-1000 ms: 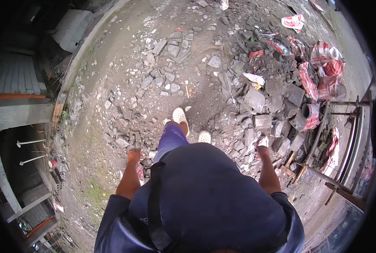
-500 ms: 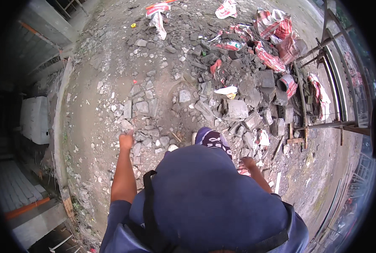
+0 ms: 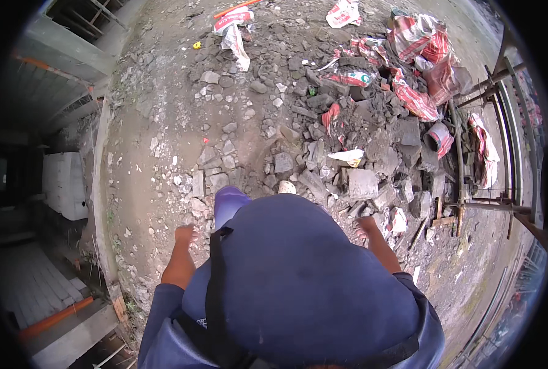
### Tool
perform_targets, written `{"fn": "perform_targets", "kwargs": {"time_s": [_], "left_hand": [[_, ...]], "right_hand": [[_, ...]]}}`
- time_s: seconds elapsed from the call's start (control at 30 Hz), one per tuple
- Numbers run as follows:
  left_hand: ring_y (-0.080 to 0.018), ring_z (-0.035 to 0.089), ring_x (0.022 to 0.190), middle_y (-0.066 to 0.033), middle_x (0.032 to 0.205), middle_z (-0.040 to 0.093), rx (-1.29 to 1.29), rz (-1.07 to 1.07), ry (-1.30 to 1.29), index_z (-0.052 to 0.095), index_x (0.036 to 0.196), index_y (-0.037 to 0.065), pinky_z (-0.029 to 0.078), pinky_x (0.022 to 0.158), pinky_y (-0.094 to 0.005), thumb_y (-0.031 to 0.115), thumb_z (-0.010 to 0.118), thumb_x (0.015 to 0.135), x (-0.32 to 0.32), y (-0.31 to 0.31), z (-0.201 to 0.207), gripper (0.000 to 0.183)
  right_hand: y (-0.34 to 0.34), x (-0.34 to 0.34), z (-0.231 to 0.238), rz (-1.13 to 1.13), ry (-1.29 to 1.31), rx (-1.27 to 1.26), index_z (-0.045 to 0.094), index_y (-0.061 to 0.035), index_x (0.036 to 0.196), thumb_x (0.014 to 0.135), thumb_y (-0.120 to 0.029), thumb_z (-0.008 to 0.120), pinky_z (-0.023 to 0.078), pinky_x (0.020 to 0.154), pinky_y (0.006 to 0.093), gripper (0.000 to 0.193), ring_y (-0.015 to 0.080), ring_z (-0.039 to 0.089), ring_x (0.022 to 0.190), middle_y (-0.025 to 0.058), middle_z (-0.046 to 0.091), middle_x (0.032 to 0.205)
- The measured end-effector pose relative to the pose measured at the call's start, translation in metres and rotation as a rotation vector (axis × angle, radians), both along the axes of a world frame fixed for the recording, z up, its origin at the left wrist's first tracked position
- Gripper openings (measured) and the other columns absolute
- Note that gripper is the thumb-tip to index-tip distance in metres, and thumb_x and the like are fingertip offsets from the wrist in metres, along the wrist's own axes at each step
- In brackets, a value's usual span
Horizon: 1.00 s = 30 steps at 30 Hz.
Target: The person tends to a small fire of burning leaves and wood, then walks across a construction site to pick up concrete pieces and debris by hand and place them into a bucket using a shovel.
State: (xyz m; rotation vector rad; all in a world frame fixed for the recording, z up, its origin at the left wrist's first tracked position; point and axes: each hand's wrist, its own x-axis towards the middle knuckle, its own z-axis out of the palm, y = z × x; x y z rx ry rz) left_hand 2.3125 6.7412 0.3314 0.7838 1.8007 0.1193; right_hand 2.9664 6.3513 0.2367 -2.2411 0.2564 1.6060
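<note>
Ahead of my dark blue shirt, my left hand (image 3: 185, 234) hangs over the rubble on the left. Its fingers are loosely bent and nothing shows in them. On the other side my right hand (image 3: 365, 227) hangs with its fingers partly spread, also without a visible object, and a crumpled white-and-red scrap (image 3: 397, 220) lies on the ground nearby. A purple-clad knee (image 3: 229, 203) pokes out left of my torso. The tip of a pale shoe (image 3: 287, 187) shows in front of it. Broken concrete pieces (image 3: 283, 162) are scattered ahead.
A heap of torn red-and-white sacks (image 3: 423, 40) and broken blocks (image 3: 362, 183) rises at the right. Beyond it stands a wooden pole frame (image 3: 460, 163). A low concrete curb (image 3: 103, 184) runs along the left, with a white box-like object (image 3: 64, 186) past it.
My right leg no longer shows forward; the purple knee is now at the left. My left hand has drawn back toward my body, my right hand has swung slightly forward, and the view has shifted.
</note>
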Motion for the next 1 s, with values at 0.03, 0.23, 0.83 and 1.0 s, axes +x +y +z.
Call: {"fn": "perform_targets", "kwargs": {"time_s": [0.03, 0.23, 0.83, 1.0], "left_hand": [[-0.0246, 0.065, 0.058, -0.0157, 0.081, 0.069, -0.030, 0.082, -0.008, 0.061, 0.093, 0.001, 0.048, 0.045, -0.0365, 0.033, 0.066, 0.090, -0.006, -0.002, 0.005, 0.032], [-0.0227, 0.063, 0.058, -0.0126, 0.079, 0.066, 0.052, -0.079, 0.058, 0.062, 0.095, 0.002, 0.049, 0.048, -0.0389, 0.033, 0.065, 0.090, 0.073, 0.087, 0.000, 0.031], [-0.0130, 0.059, 0.053, -0.0084, 0.071, 0.065, 0.001, -0.119, -0.084, 0.062, 0.091, 0.005, 0.043, 0.043, -0.0253, 0.026, 0.070, 0.091, 0.293, 0.485, 0.022, 0.023], [-0.0150, 0.061, 0.055, -0.0090, 0.074, 0.067, 0.005, -0.046, -0.080, 0.063, 0.092, 0.004, 0.047, 0.046, -0.0278, 0.030, 0.069, 0.091, 0.302, 0.564, 0.047, 0.027]], "right_hand": [[0.046, 0.013, -0.001, 0.143, -0.071, 0.080, 0.066, -0.0043, 0.107, 0.091, -0.020, 0.063, 0.055, 0.056, 0.0443, 0.023, 0.0249, 0.068, 0.074, 0.0096, 0.066, 0.088], [0.256, 0.096, 0.001, 0.430, -0.455, 0.707, 0.064, 0.0022, 0.114, 0.092, -0.025, 0.061, 0.052, 0.056, 0.0340, 0.035, 0.0186, 0.064, 0.066, 0.0105, 0.069, 0.092], [0.438, 0.219, 0.122, 0.552, -0.133, -0.010, 0.063, -0.0056, 0.119, 0.093, -0.030, 0.060, 0.054, 0.058, 0.0366, 0.037, 0.0214, 0.067, 0.073, 0.0095, 0.067, 0.096], [0.535, 0.191, 0.204, 0.107, -0.188, -0.092, 0.066, -0.0009, 0.110, 0.090, -0.025, 0.063, 0.053, 0.057, 0.0336, 0.031, 0.0201, 0.069, 0.072, 0.0107, 0.070, 0.093]]}}
